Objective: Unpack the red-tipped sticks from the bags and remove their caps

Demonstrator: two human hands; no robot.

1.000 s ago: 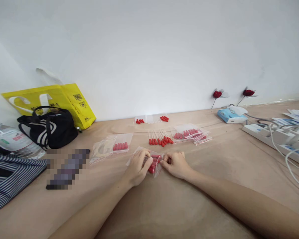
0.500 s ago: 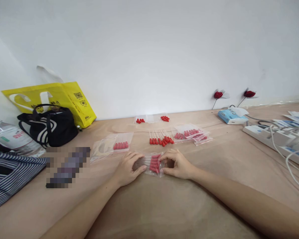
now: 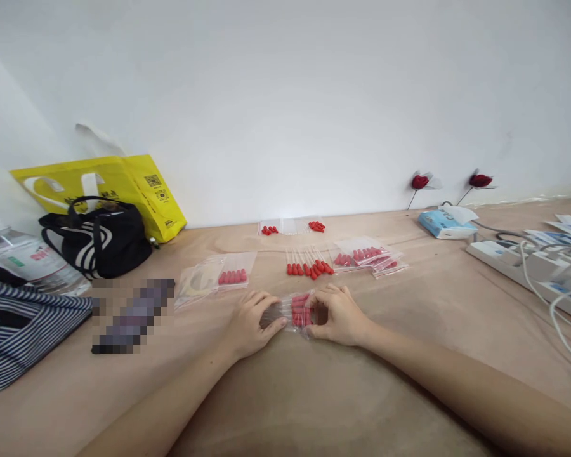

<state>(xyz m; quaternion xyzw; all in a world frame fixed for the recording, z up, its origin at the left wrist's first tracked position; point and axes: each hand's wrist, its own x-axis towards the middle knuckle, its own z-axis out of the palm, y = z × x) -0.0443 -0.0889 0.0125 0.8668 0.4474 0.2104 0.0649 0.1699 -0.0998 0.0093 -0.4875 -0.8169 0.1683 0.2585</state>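
Observation:
Low over the table at the centre is a clear plastic bag [image 3: 299,311] holding several red-tipped sticks, their red ends towards the right. My left hand [image 3: 253,322] pinches the bag's left end between thumb and fingers. On the opposite end, the thumb and fingers of my right hand [image 3: 341,318] close on the bag's edge beside the red tips. Just beyond lie loose red-tipped sticks [image 3: 309,266], fanned side by side. A filled bag of red-tipped sticks [image 3: 233,277] lies to their left, next to flat clear bags [image 3: 197,284]. More filled bags [image 3: 368,256] overlap on the right.
Small red pieces [image 3: 316,226] lie on plastic by the wall. On the left are a yellow bag [image 3: 162,206], a black bag [image 3: 124,238], a bottle [image 3: 33,257] and striped cloth [image 3: 23,336]. Rightward are a tissue pack [image 3: 440,225] and a power strip [image 3: 497,257] with cables.
My right fingers have moved slightly inward over the red tips, and the bag's right side looks more gathered. My left hand still holds its end. The whole view has shifted a little.

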